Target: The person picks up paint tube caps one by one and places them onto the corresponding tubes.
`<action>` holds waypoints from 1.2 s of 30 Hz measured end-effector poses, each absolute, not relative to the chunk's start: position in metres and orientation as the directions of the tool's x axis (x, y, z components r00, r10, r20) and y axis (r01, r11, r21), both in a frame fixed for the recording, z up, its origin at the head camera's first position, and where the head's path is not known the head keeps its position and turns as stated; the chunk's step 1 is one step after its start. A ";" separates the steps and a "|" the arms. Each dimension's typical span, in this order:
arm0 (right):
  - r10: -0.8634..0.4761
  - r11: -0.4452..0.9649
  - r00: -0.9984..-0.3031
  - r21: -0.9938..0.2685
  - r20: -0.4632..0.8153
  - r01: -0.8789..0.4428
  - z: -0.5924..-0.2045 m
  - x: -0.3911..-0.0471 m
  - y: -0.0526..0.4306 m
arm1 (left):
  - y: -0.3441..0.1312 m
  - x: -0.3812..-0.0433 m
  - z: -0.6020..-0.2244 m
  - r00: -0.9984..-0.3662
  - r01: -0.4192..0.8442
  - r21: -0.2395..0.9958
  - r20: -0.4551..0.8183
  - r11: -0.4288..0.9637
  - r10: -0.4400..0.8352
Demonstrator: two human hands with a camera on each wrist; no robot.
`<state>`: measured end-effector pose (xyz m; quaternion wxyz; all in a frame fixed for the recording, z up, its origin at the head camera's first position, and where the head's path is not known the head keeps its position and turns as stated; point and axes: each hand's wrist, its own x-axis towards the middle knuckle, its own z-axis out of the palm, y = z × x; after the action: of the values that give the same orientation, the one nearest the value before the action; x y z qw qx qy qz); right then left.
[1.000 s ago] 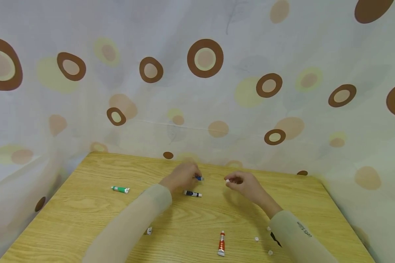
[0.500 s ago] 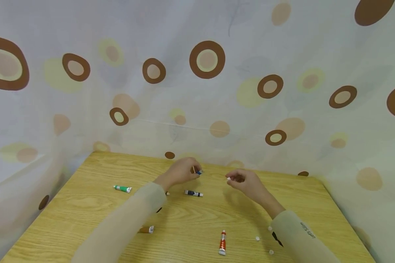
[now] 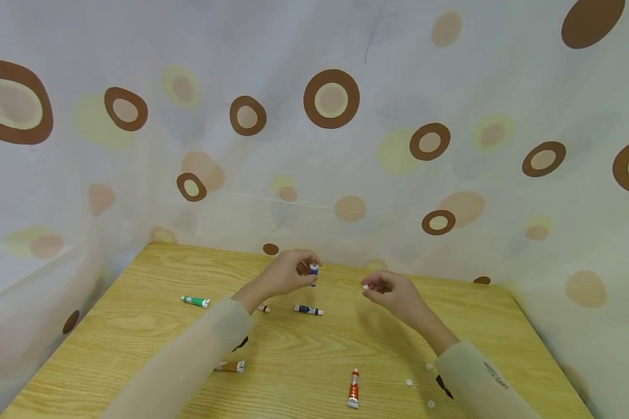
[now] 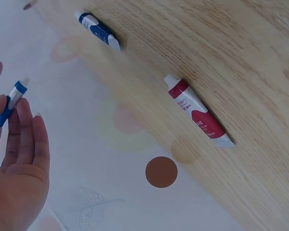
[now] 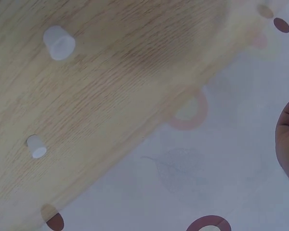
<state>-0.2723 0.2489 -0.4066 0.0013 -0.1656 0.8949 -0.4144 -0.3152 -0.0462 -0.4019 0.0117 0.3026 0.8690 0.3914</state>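
Observation:
My left hand (image 3: pixel 288 272) pinches a blue paint tube (image 3: pixel 314 273), raised above the back of the table; its crimped end points up in the head view. The left wrist view shows the same tube (image 4: pixel 9 108) between thumb and fingers. To its right, my right hand (image 3: pixel 395 293) pinches a small white cap (image 3: pixel 366 287) between thumb and fingertips. Under the hands lies a dark blue tube (image 3: pixel 308 309). A crimson tube (image 4: pixel 200 115) lies near it, partly hidden by my left wrist in the head view (image 3: pixel 264 308).
A green tube (image 3: pixel 195 301) lies at the left, an ochre tube (image 3: pixel 232 366) beside my left sleeve. Near the front is a red tube (image 3: pixel 353 388). Several white caps (image 3: pixel 409 382) sit by my right sleeve. A patterned curtain (image 3: pixel 314 227) borders the wooden table (image 3: pixel 293 349).
My left hand has lifted the blue tube off the table and turned it from lying sideways to upright. My right hand keeps the cap in nearly the same place.

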 end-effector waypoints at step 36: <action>-0.370 0.551 -0.828 -0.618 0.421 -0.560 -0.384 -0.219 0.214 | -0.052 -0.241 -0.394 -0.824 0.467 0.874 0.378 0.130 0.423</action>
<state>-0.2186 0.2138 -0.3844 -0.1214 -0.2667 0.8723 -0.3914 -0.2415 -0.0518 -0.3936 -0.0190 0.2961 0.7514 0.5893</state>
